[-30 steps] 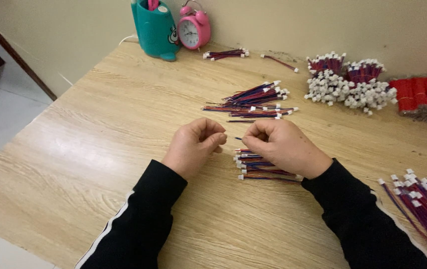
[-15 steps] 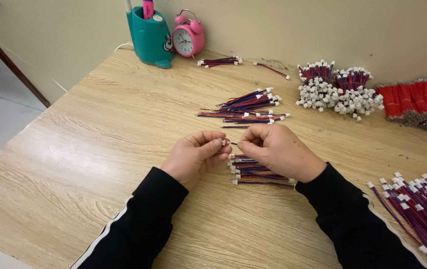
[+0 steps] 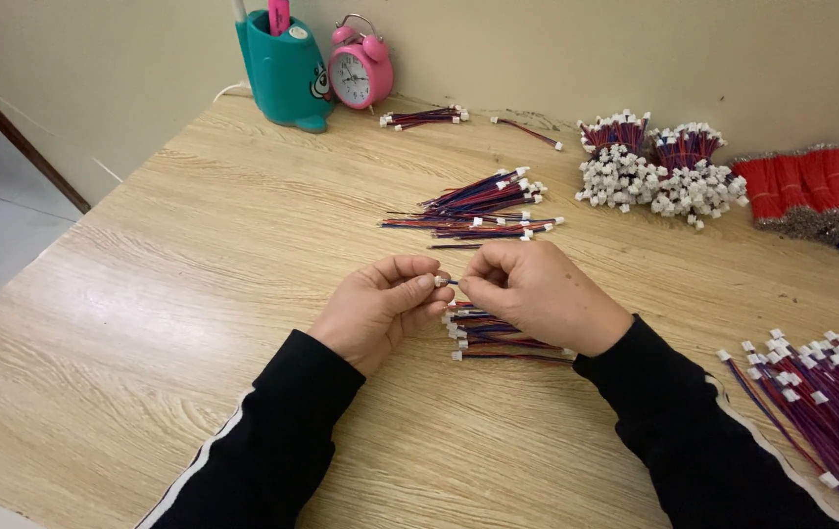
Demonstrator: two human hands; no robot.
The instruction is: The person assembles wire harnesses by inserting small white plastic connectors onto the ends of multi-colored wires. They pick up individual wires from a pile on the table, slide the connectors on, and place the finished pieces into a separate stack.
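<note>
A: Both hands now closer together than half a second ago; left hand (image 3: 380,309) and right hand (image 3: 537,294) pinch one connector (image 3: 442,281)

B: Wire axis left-right, between fingertips, above small pile (image 3: 498,338)

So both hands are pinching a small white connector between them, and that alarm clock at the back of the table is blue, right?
Not quite. The head view shows the alarm clock is pink, not blue. The rest holds: the left hand and right hand pinch a small white connector between them.
</note>
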